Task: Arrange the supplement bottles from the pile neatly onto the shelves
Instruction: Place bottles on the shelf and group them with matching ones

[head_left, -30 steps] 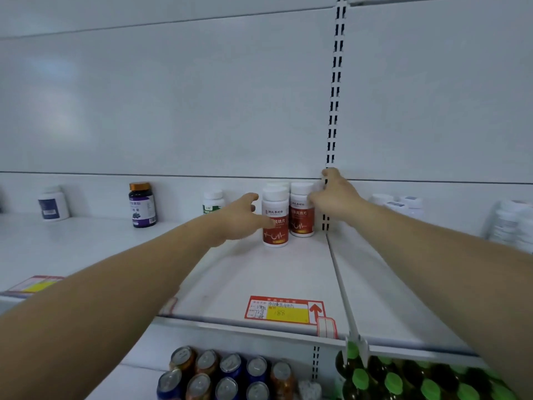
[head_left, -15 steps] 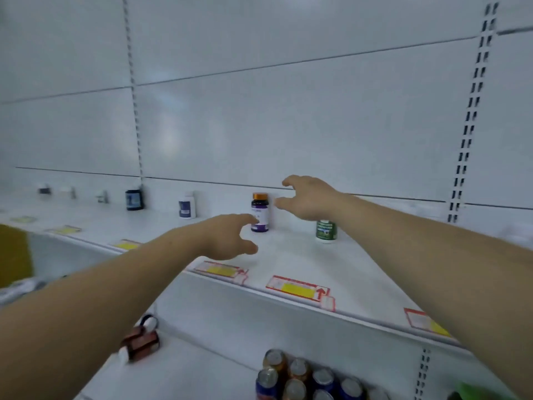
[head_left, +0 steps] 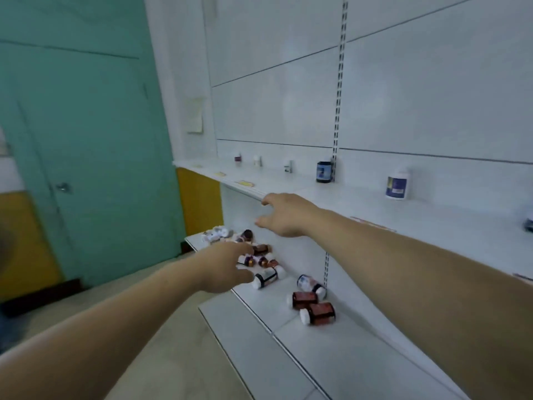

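A pile of supplement bottles (head_left: 253, 252) lies on its side on the lower shelf (head_left: 302, 342). Two brown bottles with white caps (head_left: 315, 308) lie apart, nearer to me. My left hand (head_left: 227, 267) hovers with relaxed fingers right over the pile and holds nothing. Higher up, my right hand (head_left: 284, 215) is spread empty below the front edge of the upper shelf (head_left: 360, 203). On that upper shelf stand single bottles, spaced apart: a dark one (head_left: 324, 171) and a white one with a blue label (head_left: 398, 184).
A teal door (head_left: 95, 145) with a knob and a yellow wall panel (head_left: 199, 203) are to the left of the shelving. Slotted uprights (head_left: 339, 90) run down the white back panel. Beige floor (head_left: 161, 327) lies below the lower shelf.
The view has swung left and down from the red-labelled bottles on the upper shelf. Both hands let go of those bottles and moved left toward the pile on the lower shelf.
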Available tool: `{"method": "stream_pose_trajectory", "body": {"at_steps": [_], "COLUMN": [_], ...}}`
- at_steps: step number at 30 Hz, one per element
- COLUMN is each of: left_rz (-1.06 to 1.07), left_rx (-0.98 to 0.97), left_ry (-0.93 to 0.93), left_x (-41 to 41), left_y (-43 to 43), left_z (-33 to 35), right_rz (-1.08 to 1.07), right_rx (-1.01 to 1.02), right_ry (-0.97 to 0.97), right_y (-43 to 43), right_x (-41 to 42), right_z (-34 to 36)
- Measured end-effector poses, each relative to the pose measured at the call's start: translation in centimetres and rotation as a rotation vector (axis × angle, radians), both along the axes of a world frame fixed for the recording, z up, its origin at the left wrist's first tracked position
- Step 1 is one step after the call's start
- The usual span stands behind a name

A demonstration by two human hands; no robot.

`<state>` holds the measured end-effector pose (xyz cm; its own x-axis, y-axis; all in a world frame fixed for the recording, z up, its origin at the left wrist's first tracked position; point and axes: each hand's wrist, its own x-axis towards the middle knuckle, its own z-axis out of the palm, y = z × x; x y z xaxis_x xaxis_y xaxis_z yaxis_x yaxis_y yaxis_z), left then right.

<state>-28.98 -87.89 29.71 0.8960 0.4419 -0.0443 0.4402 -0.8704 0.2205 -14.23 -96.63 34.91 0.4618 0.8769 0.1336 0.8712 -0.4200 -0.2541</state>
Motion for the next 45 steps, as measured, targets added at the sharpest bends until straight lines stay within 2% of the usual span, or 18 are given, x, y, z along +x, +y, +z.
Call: {"method": "stream_pose_trajectory", "body": {"at_steps": [5, 11, 22, 30, 35, 45], "left_rz": [0.133, 0.21, 0.246, 0.13, -0.018, -0.157], "left_rx": [-0.063, -0.131, -0.251, -0.27, -0.234, -0.256], "left_ry": [0.017, 0.019, 0.108, 0.172, 0.265, 0.335], "left_x": [0.5, 6.3, 13.6, 17.7, 20.9, 29.6], "left_y": [8.4, 17.9, 34.5, 51.4, 61.2, 70.9], "left_z": [-3.8, -7.2, -14.1, -19.4, -21.5, -28.2], "right_rz": [0.063, 0.057, -0.027, -0.206, -0.34, -0.454], "right_rx": [-0.148, -0.235, -0.267, -0.318, -0.291, -0.329], "right_ry": [0.002, 0.04, 0.17, 0.236, 0.405, 0.469], "right_y": [10.2, 19.7, 34.9, 47.6, 53.8, 60.7], "right_x": [2.0, 8.7, 17.6, 20.8, 21.2, 25.7], "right_z": [-5.2, -10.6, -18.4, -24.9, -27.8, -34.8]}}
